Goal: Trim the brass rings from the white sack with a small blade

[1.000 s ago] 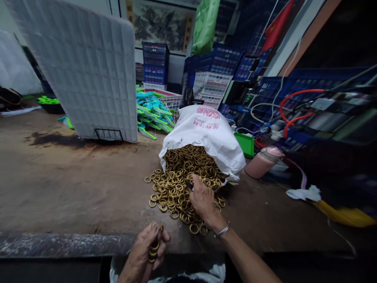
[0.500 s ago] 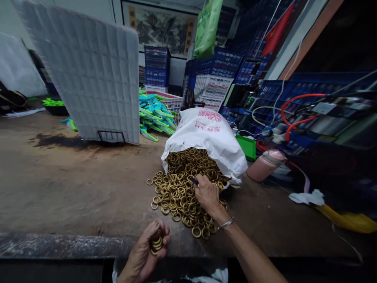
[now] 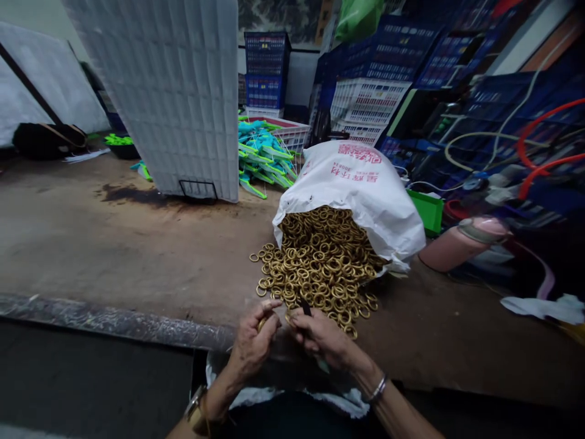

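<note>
Gold-coloured rings [image 3: 320,268] spill in a heap from the mouth of a white woven sack [image 3: 351,177] onto the table. At the near edge of the heap, my left hand [image 3: 253,341] is curled round several gold rings, mostly hidden by its fingers. Close beside it, my right hand [image 3: 322,338] is closed round a slim black-handled tool [image 3: 305,306]. A pale flat tip shows below that hand. One gold ring appears at my right fingertips, partly hidden. The hands are near each other, with a small gap between the fingers.
A white ribbed panel [image 3: 183,110] stands at the left in a black wire holder [image 3: 198,190]. Behind the sack lie turquoise and lime pieces [image 3: 265,152] and stacked crates [image 3: 365,100]. A pink bottle [image 3: 464,244] and green tray [image 3: 426,211] stand right. White plastic [image 3: 256,396] hangs below the table edge.
My right hand has drawn back from the ring heap toward my left hand, keeping the tool. My left hand has turned and moved up to meet it. The view has tilted down.
</note>
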The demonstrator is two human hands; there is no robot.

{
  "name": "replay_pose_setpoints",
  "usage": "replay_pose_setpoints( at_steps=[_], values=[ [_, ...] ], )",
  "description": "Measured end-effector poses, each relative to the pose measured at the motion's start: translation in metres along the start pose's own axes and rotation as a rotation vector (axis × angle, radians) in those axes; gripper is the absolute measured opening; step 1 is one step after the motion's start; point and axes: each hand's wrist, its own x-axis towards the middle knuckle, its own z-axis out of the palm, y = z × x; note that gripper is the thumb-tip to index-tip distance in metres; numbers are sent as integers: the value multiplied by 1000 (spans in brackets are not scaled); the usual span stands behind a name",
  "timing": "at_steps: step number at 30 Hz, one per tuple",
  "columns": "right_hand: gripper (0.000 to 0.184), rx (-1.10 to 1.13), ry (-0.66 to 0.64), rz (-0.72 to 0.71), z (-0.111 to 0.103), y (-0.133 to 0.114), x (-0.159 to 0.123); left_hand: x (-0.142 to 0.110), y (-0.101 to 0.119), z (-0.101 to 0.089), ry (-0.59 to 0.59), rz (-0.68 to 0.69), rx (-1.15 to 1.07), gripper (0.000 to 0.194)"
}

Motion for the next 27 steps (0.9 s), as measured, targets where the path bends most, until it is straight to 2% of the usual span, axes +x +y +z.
replay_pose_setpoints(
  at_steps=[3,6,8,10,13,16,21,25,27],
  values=[
    [16,75,-73,5,4,0,-4,-4,1,-1,-126,168,110,20],
    [18,107,-93,19,6,1,-4,-6,1,0,-184,215,135,20],
    [20,57,-59,19,7,3,-1,-6,-1,0,-156,209,165,19],
    [22,-24,29,-20,7,7,1,-5,-4,-1,-121,217,215,18],
    [26,-157,149,-150,8,10,1,-5,-6,-1,-54,262,301,18],
    [27,-271,188,-301,9,7,0,-5,-6,0,0,267,355,15],
    [20,-300,268,-330,11,4,3,-7,-1,4,-57,127,233,15],
    [12,-363,343,-350,10,5,9,-10,-1,6,-96,-162,28,21],
    [12,-375,349,-367,9,5,10,-11,-1,7,-135,-247,-19,25]
  ],
)
